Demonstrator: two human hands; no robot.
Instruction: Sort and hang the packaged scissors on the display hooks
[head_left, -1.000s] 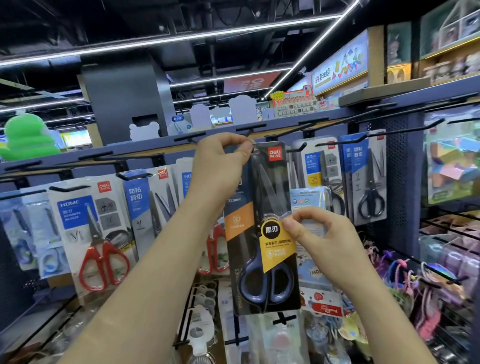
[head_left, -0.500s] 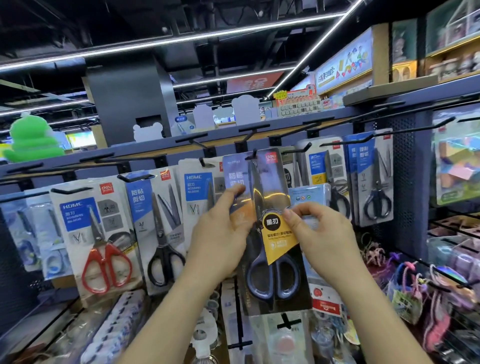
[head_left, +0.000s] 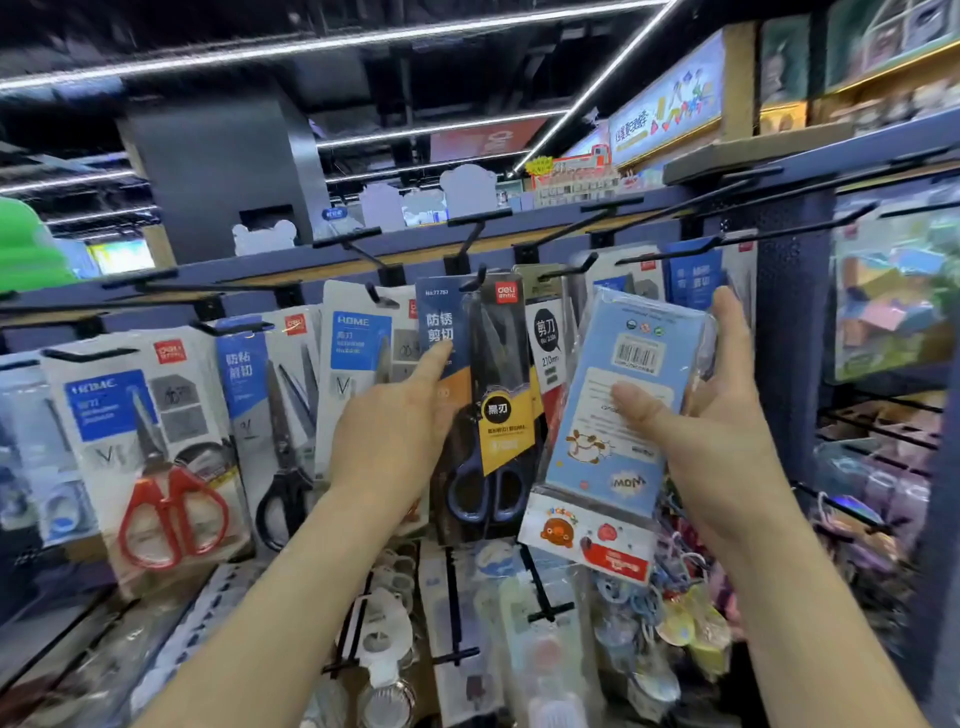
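- Step in hand: sorting along the hooks. The dark scissors pack (head_left: 483, 395) hung from the hook (head_left: 479, 274) mid-row, with its top hole over the upturned tip. I judged that one done.
- On the near side, the left hand (head_left: 395, 431) lay against that pack's left edge. Its forefinger was straight and touched the blue label, and it clasped nothing that showed.
- Meanwhile the right hand (head_left: 727, 415) grasped a blue pack (head_left: 623, 441), thumb across the face and fingers up behind. It was held just right of the dark pack.
- This blue pack showed a barcode, small print and cartoon figures. Whether it held scissors could not be told.
- Next move, as I reckoned: read the blue pack's other side, find its matching hook, then line its hole up with the tip.
- Look of the dark scissors pack: tall narrow card, black blades, dark blue handles, yellow tag across the middle, red brand mark top right.
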